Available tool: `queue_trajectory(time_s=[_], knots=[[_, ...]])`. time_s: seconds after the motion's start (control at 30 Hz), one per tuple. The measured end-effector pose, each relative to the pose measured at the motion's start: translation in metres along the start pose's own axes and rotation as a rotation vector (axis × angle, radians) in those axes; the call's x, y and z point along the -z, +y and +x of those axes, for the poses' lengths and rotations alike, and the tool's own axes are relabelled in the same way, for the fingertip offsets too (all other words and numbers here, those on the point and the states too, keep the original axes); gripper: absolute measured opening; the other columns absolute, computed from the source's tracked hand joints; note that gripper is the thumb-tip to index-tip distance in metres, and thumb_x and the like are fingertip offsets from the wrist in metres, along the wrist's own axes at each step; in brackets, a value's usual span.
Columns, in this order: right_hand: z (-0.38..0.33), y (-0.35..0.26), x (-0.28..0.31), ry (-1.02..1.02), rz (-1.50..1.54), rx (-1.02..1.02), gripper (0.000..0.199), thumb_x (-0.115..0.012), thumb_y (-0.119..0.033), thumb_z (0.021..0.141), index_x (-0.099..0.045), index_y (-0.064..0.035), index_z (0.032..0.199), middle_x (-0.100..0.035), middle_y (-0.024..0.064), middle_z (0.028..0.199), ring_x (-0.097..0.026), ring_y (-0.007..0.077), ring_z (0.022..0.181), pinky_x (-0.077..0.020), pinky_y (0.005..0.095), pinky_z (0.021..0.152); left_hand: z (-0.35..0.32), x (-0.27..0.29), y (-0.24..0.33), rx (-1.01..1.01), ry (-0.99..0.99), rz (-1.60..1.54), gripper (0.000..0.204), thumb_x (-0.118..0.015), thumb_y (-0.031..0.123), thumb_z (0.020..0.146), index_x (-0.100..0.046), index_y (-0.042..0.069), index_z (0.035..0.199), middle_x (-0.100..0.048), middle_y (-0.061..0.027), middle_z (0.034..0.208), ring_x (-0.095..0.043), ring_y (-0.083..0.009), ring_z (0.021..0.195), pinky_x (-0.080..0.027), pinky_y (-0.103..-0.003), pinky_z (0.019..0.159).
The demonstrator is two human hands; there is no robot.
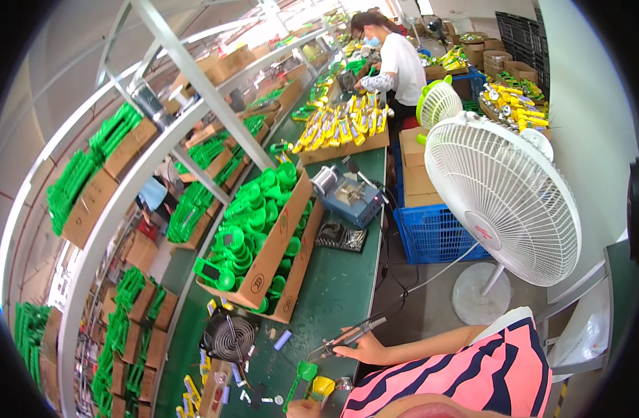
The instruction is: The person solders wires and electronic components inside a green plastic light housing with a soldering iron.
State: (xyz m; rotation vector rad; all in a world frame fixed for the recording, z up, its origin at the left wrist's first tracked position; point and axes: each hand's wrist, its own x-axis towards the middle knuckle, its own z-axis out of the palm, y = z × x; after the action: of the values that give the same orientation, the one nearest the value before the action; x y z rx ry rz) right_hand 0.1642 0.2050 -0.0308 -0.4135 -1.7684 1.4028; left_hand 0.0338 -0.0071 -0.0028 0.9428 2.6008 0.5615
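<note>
My right hand is closed round the handle of a soldering iron, whose thin tip points left and down over the green bench. At the lower edge my left hand is closed at the base of a green scoop-shaped plastic part and a yellow plastic part; the picture's edge cuts off some of the hand. The iron's tip is just above the green part, apart from it. A small shiny round metal piece lies beside the yellow part. A purple cylinder rests on the bench farther left.
A round black fan with a coiled guard is on the bench at left. Beyond stand a carton of green parts, a blue soldering unit and a box of yellow parts. A white fan is at right. A co-worker works farther up.
</note>
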Motion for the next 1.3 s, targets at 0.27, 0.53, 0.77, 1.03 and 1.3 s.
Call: queue_trajectory(time_s=[0.27,0.53,0.77,1.03,1.3], knots=[[0.008,-0.004,0.008,0.054,0.122,0.033,0.016,-0.062,-0.015,0.078,-0.063,-0.0043,0.09,-0.065,0.0044,0.067,-0.061,0.0129,0.06,-0.036,0.0332,0.09,0.007,0.006,0.006,0.024,0.013,0.034,0.025,-0.069,0.026,0.067,-0.065,0.003,0.073,-0.063,-0.0152,0.068,-0.061,-0.0232,0.063,-0.047,-0.032,0.061],[0.005,-0.004,0.014,0.04,0.28,0.003,0.015,-0.06,-0.009,0.079,-0.059,0.0033,0.088,-0.057,0.0071,0.073,-0.06,0.0129,0.062,-0.0464,0.0232,0.053,-0.01,0.001,-0.032,0.007,0.542,-0.286,0.016,-0.064,0.014,0.075,-0.063,-0.002,0.074,-0.062,-0.0104,0.065,-0.057,-0.0158,0.06,-0.046,-0.029,0.06],[0.006,0.02,0.009,0.184,0.382,-0.146,0.014,-0.057,-0.005,0.08,-0.055,0.0023,0.092,-0.058,0.0073,0.075,-0.059,0.0133,0.063,-0.0469,0.0228,0.054,0.027,0.006,-0.056,0.083,0.35,0.107,0.026,-0.06,0.015,0.064,-0.055,0.002,0.086,-0.055,-0.0173,0.082,-0.053,-0.0352,0.079,-0.043,-0.042,0.067],[0.018,0.018,0.021,0.284,0.22,-0.101,0.017,-0.054,-0.004,0.083,-0.054,0.0009,0.099,-0.059,0.0076,0.069,-0.056,0.0114,0.06,-0.0438,0.0208,0.054,-0.019,-0.002,-0.034,0.043,0.797,-0.061,0.023,-0.056,-0.003,0.067,-0.059,0.005,0.088,-0.051,-0.0134,0.091,-0.056,-0.0289,0.078,-0.046,-0.037,0.068],[0.039,0.028,0.029,0.274,0.114,-0.098,0.017,-0.055,-0.005,0.082,-0.054,0.0016,0.097,-0.06,0.0091,0.074,-0.055,0.0109,0.06,-0.0441,0.0206,0.053,-0.045,-0.029,-0.032,-0.295,0.546,-0.088,0.042,-0.069,0.001,0.062,-0.037,0.004,0.09,-0.05,-0.0184,0.104,-0.049,-0.0345,0.095,-0.038,-0.04,0.085]])
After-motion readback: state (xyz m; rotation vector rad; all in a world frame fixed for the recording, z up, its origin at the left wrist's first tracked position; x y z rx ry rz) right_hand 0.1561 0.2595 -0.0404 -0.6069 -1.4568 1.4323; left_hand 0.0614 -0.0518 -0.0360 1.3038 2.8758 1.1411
